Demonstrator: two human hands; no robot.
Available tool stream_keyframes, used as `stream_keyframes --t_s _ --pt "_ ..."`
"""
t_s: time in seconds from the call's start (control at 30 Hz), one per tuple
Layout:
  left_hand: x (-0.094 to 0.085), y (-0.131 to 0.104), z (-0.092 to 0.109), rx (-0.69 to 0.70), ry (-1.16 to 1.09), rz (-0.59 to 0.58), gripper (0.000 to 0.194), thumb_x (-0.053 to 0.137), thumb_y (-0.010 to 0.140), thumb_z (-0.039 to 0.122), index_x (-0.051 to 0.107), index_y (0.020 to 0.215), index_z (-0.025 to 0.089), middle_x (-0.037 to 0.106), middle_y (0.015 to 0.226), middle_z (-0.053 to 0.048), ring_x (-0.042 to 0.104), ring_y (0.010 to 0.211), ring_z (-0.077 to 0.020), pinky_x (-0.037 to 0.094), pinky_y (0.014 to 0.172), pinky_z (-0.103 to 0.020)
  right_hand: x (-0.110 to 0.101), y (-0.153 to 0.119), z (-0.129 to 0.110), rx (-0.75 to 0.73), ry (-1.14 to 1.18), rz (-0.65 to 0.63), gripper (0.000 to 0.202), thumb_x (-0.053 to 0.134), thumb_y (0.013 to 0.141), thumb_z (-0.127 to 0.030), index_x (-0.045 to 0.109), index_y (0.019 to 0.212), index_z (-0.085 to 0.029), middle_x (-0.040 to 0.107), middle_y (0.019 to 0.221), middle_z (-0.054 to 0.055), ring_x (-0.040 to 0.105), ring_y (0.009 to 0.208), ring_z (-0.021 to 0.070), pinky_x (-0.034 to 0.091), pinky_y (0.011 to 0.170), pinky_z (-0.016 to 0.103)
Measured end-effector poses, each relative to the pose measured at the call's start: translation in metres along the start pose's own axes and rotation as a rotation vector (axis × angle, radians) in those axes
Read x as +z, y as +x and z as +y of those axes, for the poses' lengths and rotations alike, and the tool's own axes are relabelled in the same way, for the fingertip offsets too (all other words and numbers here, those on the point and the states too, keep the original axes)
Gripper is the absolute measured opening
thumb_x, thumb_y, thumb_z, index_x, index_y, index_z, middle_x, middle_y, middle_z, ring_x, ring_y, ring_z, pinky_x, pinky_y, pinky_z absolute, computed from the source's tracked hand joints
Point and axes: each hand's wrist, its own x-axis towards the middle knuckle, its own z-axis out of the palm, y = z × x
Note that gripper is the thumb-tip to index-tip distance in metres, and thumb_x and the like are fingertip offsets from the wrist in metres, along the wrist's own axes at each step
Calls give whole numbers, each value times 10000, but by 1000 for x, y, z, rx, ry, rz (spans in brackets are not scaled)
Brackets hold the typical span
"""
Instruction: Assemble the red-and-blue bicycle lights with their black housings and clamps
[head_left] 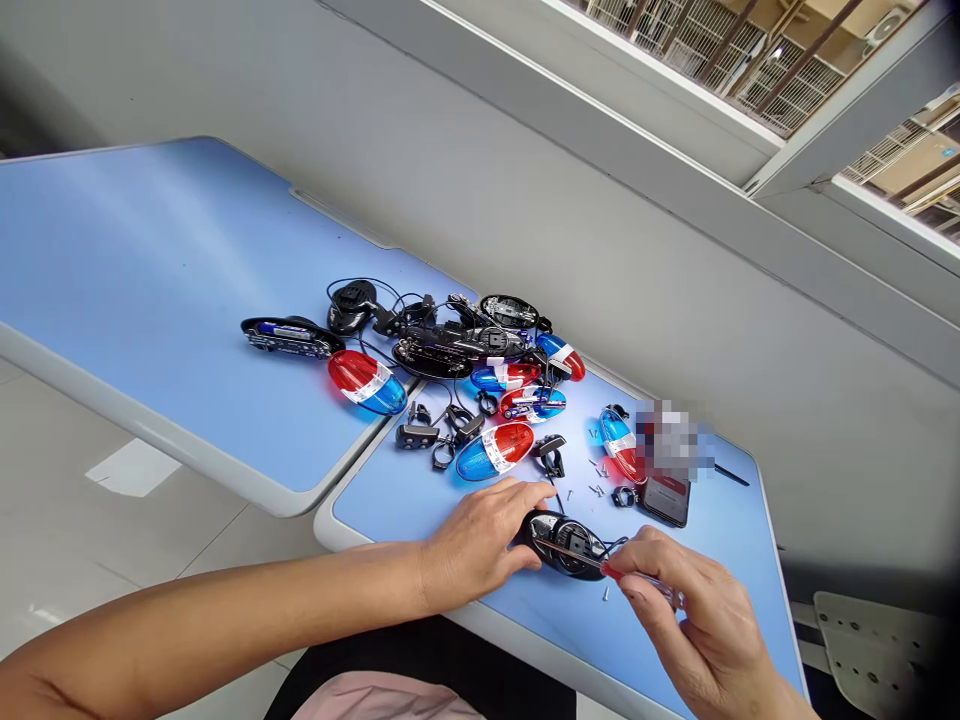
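Observation:
My left hand (pixel 487 540) grips the left end of a black oval housing (pixel 574 545) on the blue table, thumb below and fingers above. In my right hand (pixel 694 600) is a screwdriver (pixel 645 583) with a clear and red handle. Its thin shaft lies across the housing, the tip near the left end by my left fingers. A black cable runs from the housing. One small screw (pixel 606 593) lies just below it, and several more screws (pixel 598 490) are scattered above.
Black housings with cables (pixel 435 355) are heaped at the back, among several red and blue lens covers (pixel 495 451). Black clamps (pixel 443 453) lie nearer. A phone (pixel 666 499) rests at the right, beside a pixelated patch. A seam (pixel 360 450) divides two tables (pixel 150 280).

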Motion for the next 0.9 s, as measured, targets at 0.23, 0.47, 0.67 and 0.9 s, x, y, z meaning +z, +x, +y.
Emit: stream_keyframes --t_s 0.23,0.47,0.67,0.9 --pt "0 2 0 -1 15 -1 522 728 780 133 471 1223 229 657 1090 -19 594 970 -224 457 817 -312 -2 1 0 -8 19 -3 119 451 953 -154 559 958 -204 625 722 11 555 570 112 417 479 209" --pt "-1 2 2 -14 19 -10 509 731 778 138 476 1209 228 660 1091 -22 602 971 -231 464 809 -317 0 1 0 0 12 -1 108 456 955 -167 555 949 -210 618 710 5 552 558 113 413 473 211" --pt "0 1 0 -7 20 -5 507 726 787 154 475 1221 231 658 1092 -26 602 976 -231 465 819 -320 0 3 -3 -14 7 13 115 457 950 -160 558 923 -208 611 680 2 541 542 117 421 485 223" --pt "-1 1 1 -4 27 -6 507 735 776 145 485 1209 227 660 1076 -25 600 960 -228 461 808 -314 -1 2 -2 -27 -7 26 110 460 947 -151 556 948 -205 631 702 10 561 562 115 430 475 206"
